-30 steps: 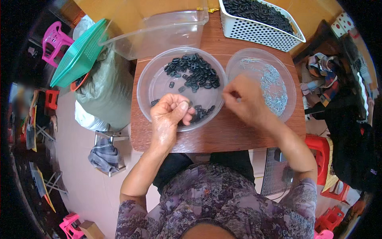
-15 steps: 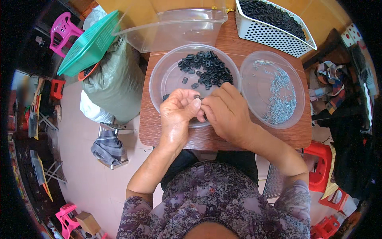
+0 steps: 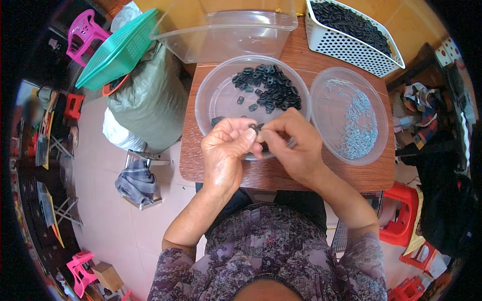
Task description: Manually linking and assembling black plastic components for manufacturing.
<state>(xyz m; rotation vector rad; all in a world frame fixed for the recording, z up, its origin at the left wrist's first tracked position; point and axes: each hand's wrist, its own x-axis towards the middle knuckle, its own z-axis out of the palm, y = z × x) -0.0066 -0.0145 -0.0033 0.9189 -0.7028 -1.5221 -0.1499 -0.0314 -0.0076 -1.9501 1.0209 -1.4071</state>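
My left hand (image 3: 223, 150) pinches a small black plastic piece (image 3: 254, 127) between thumb and fingers, above the near rim of a round clear tub (image 3: 216, 103). Against that piece, the thumb and index finger of my right hand (image 3: 296, 145) are pressed together; whatever they grip is too small and covered to make out. In the tub lies a heap of black oval plastic pieces (image 3: 276, 88) with holes, and a few lie loose nearer my hands. To the right, a second round clear tub (image 3: 321, 113) holds many small silvery screws or pins (image 3: 359, 133).
A white perforated basket (image 3: 346, 50) full of black pieces stands at the back right of the wooden table (image 3: 196, 168). Behind is a clear plastic bin (image 3: 236, 37). Left are a big sack (image 3: 148, 105), green baskets (image 3: 118, 47) and a cloth-draped stool (image 3: 138, 183); right, a red stool (image 3: 399, 213).
The fingers of my right hand have shifted, and more of the black piece shows between the hands. My left hand keeps its pinch. The whole view has moved slightly.
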